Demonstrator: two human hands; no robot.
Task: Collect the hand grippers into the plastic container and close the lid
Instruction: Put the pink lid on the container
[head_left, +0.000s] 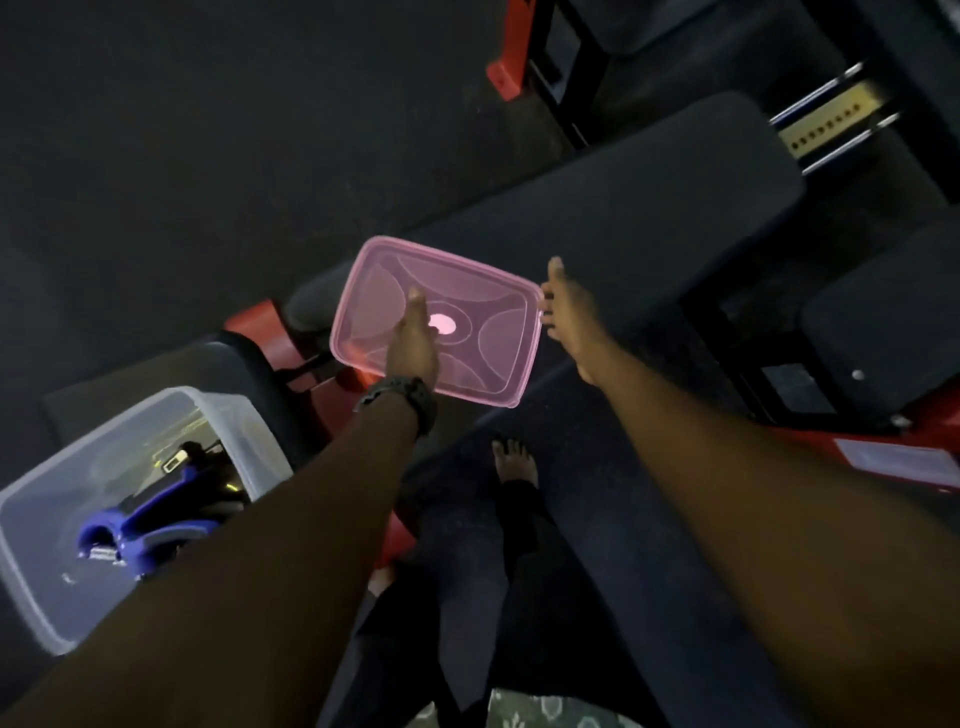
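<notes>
Left hand (413, 340): fingers are pressing on the near edge of the pink lid (467, 291), thumb lying flat along its top face and pointing toward the pale round mark at its centre; the other fingers are hidden beneath the lid, so their spread cannot be told. The hand is holding the lid, which is appearing level above the dark padded bench (649, 208). A dark wristwatch (410, 397) is sitting on this wrist, and the bare forearm is running down toward the lower left corner.

Right hand (569, 312): fingers are extending loosely, narrow rather than splayed, their tips just touching or just beside the lid's right short edge; whether they are gripping it cannot be told. The bare forearm is trailing off to the lower right.

Pink lid: translucent, rectangular with rounded corners, moulded curved lines showing on its face.

Plastic container (67, 519): clear, open-topped, lying at the lower left, well apart from the lid, its right part hidden by the left forearm. It is resting on a dark padded surface.

Hand grippers (140, 519): blue and black, lying inside the container; their exact number cannot be told.

Surroundings: red frame parts (260, 325) are showing beside the bench end; a bare foot (514, 460) is standing on the dark floor between the two forearms.
</notes>
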